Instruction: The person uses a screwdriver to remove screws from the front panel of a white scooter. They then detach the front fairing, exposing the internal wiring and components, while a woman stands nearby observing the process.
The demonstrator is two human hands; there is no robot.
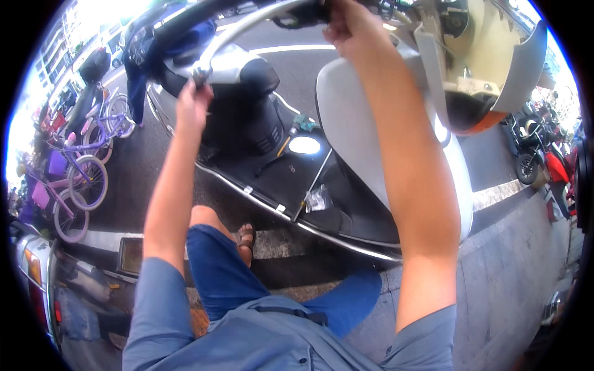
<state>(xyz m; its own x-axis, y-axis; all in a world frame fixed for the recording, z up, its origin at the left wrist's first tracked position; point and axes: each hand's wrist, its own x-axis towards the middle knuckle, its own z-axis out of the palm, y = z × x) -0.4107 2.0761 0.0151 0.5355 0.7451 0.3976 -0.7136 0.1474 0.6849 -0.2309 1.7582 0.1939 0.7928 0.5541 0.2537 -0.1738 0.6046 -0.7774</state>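
Note:
My left hand (195,106) is raised at the upper left, its fingers closed around the end of a curved silver handlebar tube (238,28). A small dark fitting shows at that end. At the top of the view my right hand (359,31) has its fingers curled beside the dark middle part (303,15) of the handlebar; what they grip is hidden. Below my arms stands a scooter with a black seat (241,111) and a grey front shield (352,117). On its black footboard (260,179) lie a long screwdriver (312,185) and a clear plastic bag (318,199).
A cream and grey open housing (476,59) hangs at the scooter's front, upper right. Purple bicycles (86,179) stand at the left, and another vehicle's rear (37,284) is at lower left. A red scooter (557,167) is parked at the right. Pavement (495,272) runs beneath.

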